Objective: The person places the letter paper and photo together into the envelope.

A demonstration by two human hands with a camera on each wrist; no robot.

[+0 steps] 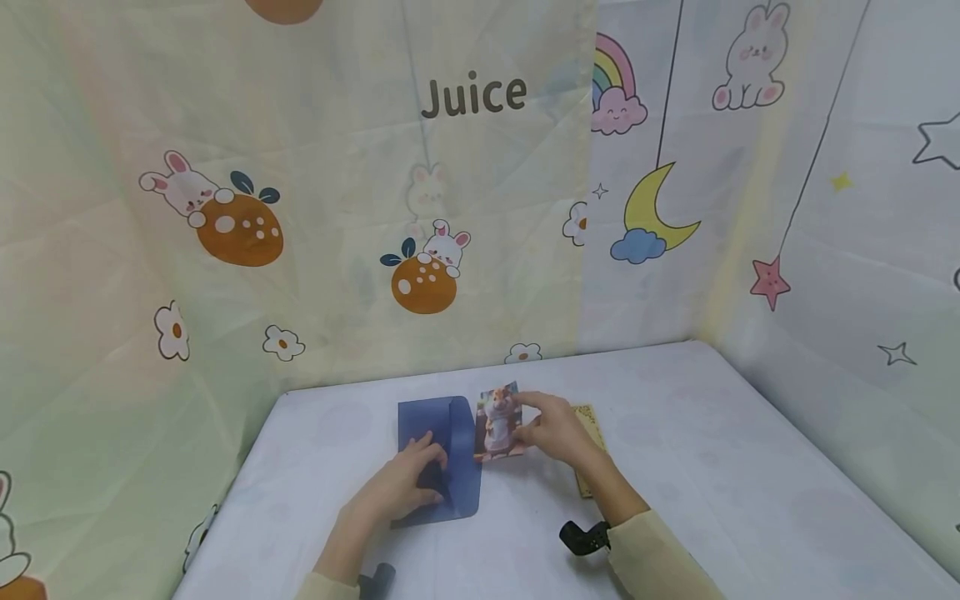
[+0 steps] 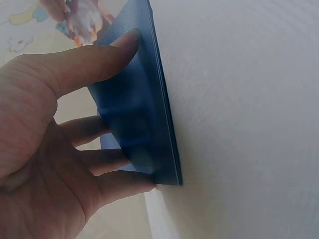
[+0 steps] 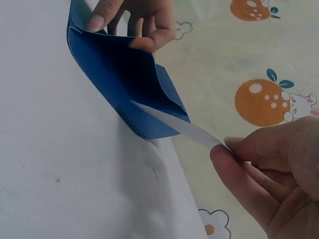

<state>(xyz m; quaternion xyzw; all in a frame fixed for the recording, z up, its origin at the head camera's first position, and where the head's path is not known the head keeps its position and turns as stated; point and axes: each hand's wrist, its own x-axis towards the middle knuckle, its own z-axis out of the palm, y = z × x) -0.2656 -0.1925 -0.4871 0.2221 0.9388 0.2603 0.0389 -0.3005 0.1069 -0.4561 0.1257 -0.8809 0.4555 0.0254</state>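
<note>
A blue envelope (image 1: 463, 475) lies on the table with its flap side facing the right hand. My left hand (image 1: 411, 482) grips its front panel between thumb and fingers, and in the right wrist view the envelope's mouth (image 3: 122, 64) bulges wide. In my right hand (image 1: 558, 427) a picture card (image 1: 495, 423) is pinched by its right edge between thumb and fingers. It shows a furry animal in a pale apron. The card's white back (image 3: 174, 123) appears in the right wrist view, its far end overlapping the envelope's mouth.
Behind my right hand lies a yellow patterned flat piece (image 1: 591, 427), partly covered by the forearm. A white cloth covers the table (image 1: 712, 467). Printed curtains (image 1: 337, 167) stand along the back and sides. Black wrist cameras (image 1: 585, 538) sit at both wrists.
</note>
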